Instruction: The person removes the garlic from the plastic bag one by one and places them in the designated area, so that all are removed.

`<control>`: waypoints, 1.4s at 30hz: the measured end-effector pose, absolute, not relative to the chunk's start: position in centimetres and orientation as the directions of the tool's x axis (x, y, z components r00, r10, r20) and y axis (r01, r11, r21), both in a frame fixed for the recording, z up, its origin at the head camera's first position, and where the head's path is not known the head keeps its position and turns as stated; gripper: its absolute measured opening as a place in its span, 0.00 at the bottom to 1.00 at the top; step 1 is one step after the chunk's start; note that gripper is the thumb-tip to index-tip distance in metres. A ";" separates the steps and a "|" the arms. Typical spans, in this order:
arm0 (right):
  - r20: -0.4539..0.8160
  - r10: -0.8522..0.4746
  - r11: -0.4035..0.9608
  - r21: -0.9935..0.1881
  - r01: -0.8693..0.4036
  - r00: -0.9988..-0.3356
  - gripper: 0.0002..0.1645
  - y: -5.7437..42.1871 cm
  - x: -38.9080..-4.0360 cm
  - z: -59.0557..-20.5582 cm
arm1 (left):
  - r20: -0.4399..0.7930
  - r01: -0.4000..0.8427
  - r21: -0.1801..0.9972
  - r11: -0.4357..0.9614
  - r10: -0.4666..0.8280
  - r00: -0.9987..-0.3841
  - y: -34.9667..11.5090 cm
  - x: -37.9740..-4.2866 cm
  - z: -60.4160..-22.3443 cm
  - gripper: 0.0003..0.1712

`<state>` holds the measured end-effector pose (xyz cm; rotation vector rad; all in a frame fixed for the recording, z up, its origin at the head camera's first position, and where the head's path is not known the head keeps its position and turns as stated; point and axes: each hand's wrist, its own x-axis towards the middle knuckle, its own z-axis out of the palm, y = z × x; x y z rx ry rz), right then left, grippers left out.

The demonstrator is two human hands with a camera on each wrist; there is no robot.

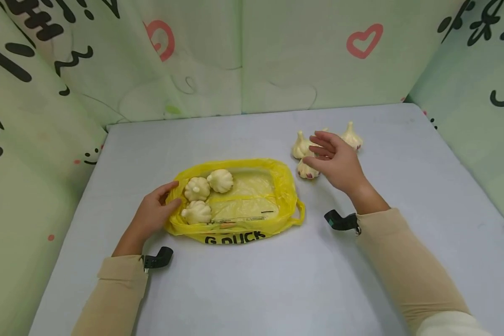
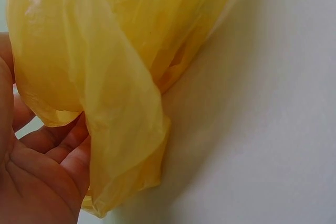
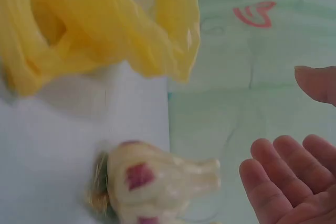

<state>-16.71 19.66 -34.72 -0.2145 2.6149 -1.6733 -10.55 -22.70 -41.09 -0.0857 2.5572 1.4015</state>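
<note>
A yellow plastic bag lies spread open on the table, with black lettering on its near side. Three garlic bulbs sit at its left end. My left hand holds the bag's left rim, thumb on the inner side; in the left wrist view, yellow film partly covers the fingers. Over several garlic bulbs right of the bag hovers my right hand, fingers spread apart and nothing between them. The right wrist view shows a purple-marked bulb apart from that hand's fingertips. Part of the group is hidden behind the hand.
The white table ends at the back against a pale green printed curtain, which also hangs on both sides. A loop handle of the bag sticks out to the right. Black wrist cameras jut from both sleeves.
</note>
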 end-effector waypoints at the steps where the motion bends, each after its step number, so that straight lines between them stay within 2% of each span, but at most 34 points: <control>1: 0.056 -0.161 0.400 -0.909 -0.117 -0.985 0.41 19.0 -16.6 -34.7 | -0.221 -0.156 0.825 0.543 0.056 -0.974 -22.7 -10.6 -41.1 0.34; 10: 0.066 -0.381 0.389 -0.893 -0.225 -0.922 0.38 13.0 -16.7 -34.9 | -0.226 -0.165 0.825 0.540 0.049 -0.973 -22.7 -10.7 -40.9 0.35; 19: 0.000 -0.503 0.435 -0.864 -0.253 -0.864 0.35 8.4 -16.8 -36.0 | -0.222 -0.161 0.825 0.541 0.049 -0.974 -22.6 -10.7 -40.8 0.34; 26: -0.089 -0.541 0.501 -0.833 -0.236 -0.836 0.36 5.6 -16.8 -37.0 | -0.229 -0.164 0.820 0.548 0.052 -0.972 -22.6 -10.6 -40.9 0.34; 31: -0.129 -0.565 0.574 -0.771 -0.276 -0.815 0.38 4.2 -16.9 -37.4 | -0.225 -0.162 0.822 0.546 0.049 -0.973 -22.7 -10.6 -41.1 0.34; 42: -0.160 -0.588 0.636 -0.697 -0.331 -0.793 0.40 3.0 -17.0 -37.5 | -0.206 -0.143 0.832 0.536 0.059 -0.977 -22.7 -10.6 -41.2 0.34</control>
